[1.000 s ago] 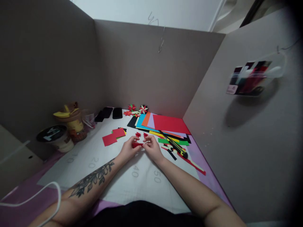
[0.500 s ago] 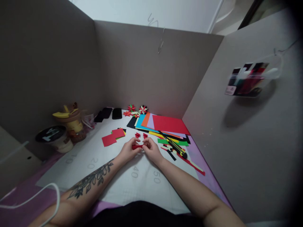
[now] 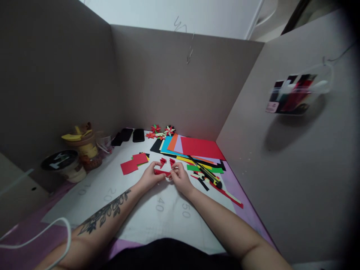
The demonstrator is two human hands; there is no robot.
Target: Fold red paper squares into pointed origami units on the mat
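Between my two hands is a folded piece of red paper [image 3: 162, 172], held just above the white mat. My left hand [image 3: 151, 175] pinches its left end with thumb and fingers. The fingertips of my right hand [image 3: 180, 177] close on its right end. Just beyond my fingers lie a small folded red paper piece [image 3: 162, 161] on the left and a second folded piece [image 3: 172, 162] on the right. Red paper squares [image 3: 129, 167] lie to the left of my left hand. A black and yellow utility knife [image 3: 209, 174] rests to the right of my right hand.
Coloured paper sheets [image 3: 201, 147] are stacked at the back right, with paper strips [image 3: 206, 183] nearer. Folded paper stars [image 3: 169, 130] sit at the back. Pots and a lidded tub [image 3: 71, 170] stand left. Grey panels [image 3: 185, 86] enclose the table; a clear basket [image 3: 298, 95] hangs right.
My left fingers have opened up a little, so more of the red paper shows between my hands. Both hands stay in nearly the same spot.
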